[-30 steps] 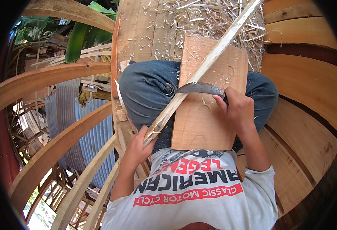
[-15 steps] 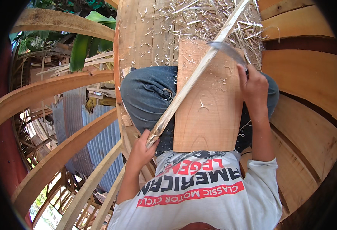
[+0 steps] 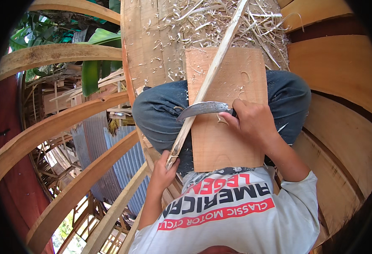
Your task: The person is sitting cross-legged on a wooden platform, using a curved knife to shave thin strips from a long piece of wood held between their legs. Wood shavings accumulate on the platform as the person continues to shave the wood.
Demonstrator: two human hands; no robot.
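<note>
Wooden strip point(image 3: 211, 76): held slantwise across the board point(image 3: 232, 146), near end at left, far end above the shavings point(image 3: 258, 34) on the far planks point(image 3: 141, 38).
Left hand point(image 3: 165, 169): fingers closed around the strip's near end.
Right hand point(image 3: 251, 122): closed around the handle of the curved knife point(image 3: 205, 109); thumb laid forward along the handle.
Blade position: set across the strip near the board's left edge; depth of bite cannot be told.
Change: half a second ago the blade was at the strip's far portion, beside the board's far edge; it has since been brought nearer, while the left-hand grip has been kept.
Meaning: a drawing stroke toward the body is judged to be in progress or just completed, with the strip's surface being pared.
Shirt point(image 3: 230, 224) markings: bold black and red capitals, plus a red band with white capitals, seen inverted.
Knife markings: none can be made out.
</note>
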